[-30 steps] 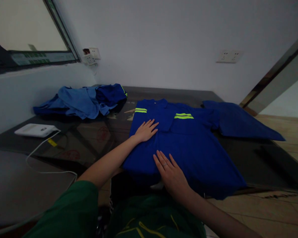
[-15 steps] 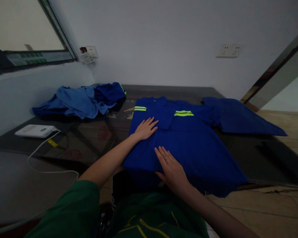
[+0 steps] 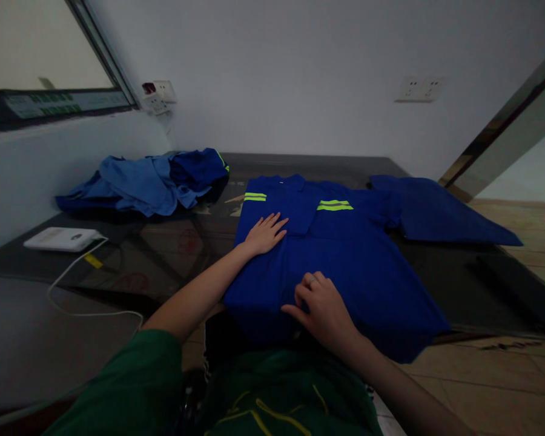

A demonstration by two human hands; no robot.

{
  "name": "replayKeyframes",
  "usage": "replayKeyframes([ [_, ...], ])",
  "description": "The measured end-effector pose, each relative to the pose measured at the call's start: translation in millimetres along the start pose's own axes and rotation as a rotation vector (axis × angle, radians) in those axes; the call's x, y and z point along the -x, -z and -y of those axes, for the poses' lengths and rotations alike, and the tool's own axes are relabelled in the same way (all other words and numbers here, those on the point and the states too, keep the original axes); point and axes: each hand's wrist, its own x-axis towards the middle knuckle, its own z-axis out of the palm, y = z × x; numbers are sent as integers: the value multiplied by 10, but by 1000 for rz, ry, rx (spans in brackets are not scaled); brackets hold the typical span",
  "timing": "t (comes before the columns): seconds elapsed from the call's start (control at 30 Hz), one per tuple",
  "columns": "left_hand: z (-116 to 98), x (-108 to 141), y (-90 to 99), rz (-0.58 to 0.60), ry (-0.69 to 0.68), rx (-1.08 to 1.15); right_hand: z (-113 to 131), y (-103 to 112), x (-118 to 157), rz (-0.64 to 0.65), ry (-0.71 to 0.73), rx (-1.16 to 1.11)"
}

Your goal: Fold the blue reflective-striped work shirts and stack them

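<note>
A blue work shirt [image 3: 363, 260] with yellow-green reflective stripes lies spread on the dark table, its collar toward the wall and its lower edge hanging over the front. One side looks folded inward. Flat on the shirt's chest, my left hand [image 3: 266, 235] rests with fingers spread. Nearer to me, my right hand [image 3: 320, 306] is over the lower part of the shirt, fingers curled and thumb held apart from them, with no cloth between. Whether its fingertips touch the fabric I cannot tell. A ring shows on one finger.
Rumpled blue clothes [image 3: 136, 184] lie at the back left. A folded blue garment [image 3: 449, 209] sits at the right, beside the shirt's sleeve. On the left stands a white device [image 3: 61, 238] with a white cable [image 3: 72, 266]. The wall has sockets [image 3: 420, 89].
My right hand's fingers, straight and laid on the shirt before, are now curled, and the hand has shifted slightly right. My left hand stays put on the chest.
</note>
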Motion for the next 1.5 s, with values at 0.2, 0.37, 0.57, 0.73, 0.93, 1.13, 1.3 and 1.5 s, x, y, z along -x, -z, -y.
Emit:
replayKeyframes([
  [0.2,9,-9,-16,-4,1,-2,177,-53,-85,71,-57,94],
  [0.37,12,-15,-19,-2,2,8,199,-79,-88,33,-108,64],
  [0.57,8,-23,-15,-9,-2,21,238,-127,-149,10,-117,71],
  [0.73,12,-21,-21,-11,-2,28,166,-177,-142,9,-120,-122],
  [0.93,12,-26,-22,-9,4,21,89,-150,-118,26,-141,-267],
  [1.13,0,-16,-7,-14,2,21,115,-93,-58,52,-124,-172],
  [1.3,-16,-3,6,-29,12,33,230,-72,21,21,-130,-83],
  [1.5,-48,17,43,-105,-3,52,279,-119,335,148,-182,-99],
])
